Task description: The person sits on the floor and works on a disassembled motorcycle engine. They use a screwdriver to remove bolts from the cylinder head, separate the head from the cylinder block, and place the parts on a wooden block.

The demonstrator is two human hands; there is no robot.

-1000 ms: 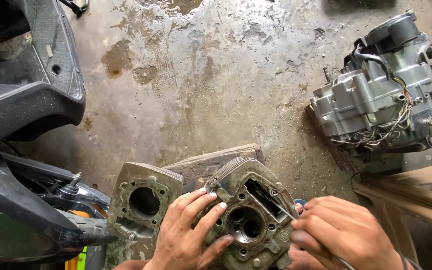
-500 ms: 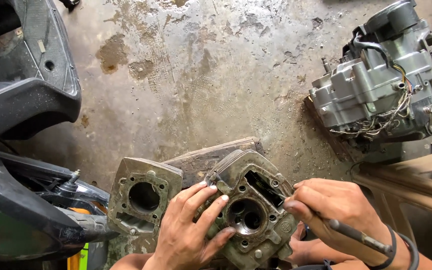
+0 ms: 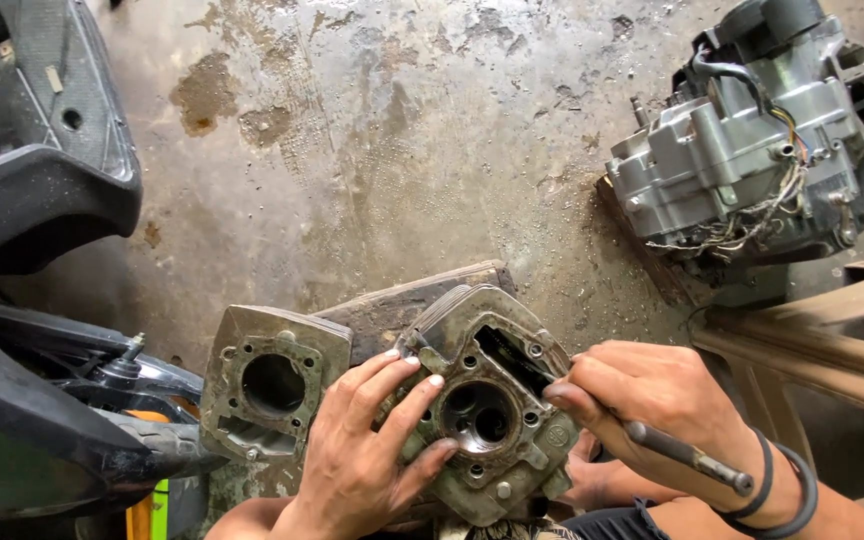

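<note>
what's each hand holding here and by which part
The right hand grips a slim metal tool around its shaft, tip at the cylinder head. The left hand presses flat on that head's left side, steadying rather than gripping it.

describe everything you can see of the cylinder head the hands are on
The cylinder head is a grimy grey cast-metal block with cooling fins, a round dished chamber with two valve openings, a dark slot beside it and bolt holes at the corners. It lies face up, tilted, beside a cylinder block. The left hand presses fingers on its face; the right hand holds a metal tool to the slot edge.
</note>
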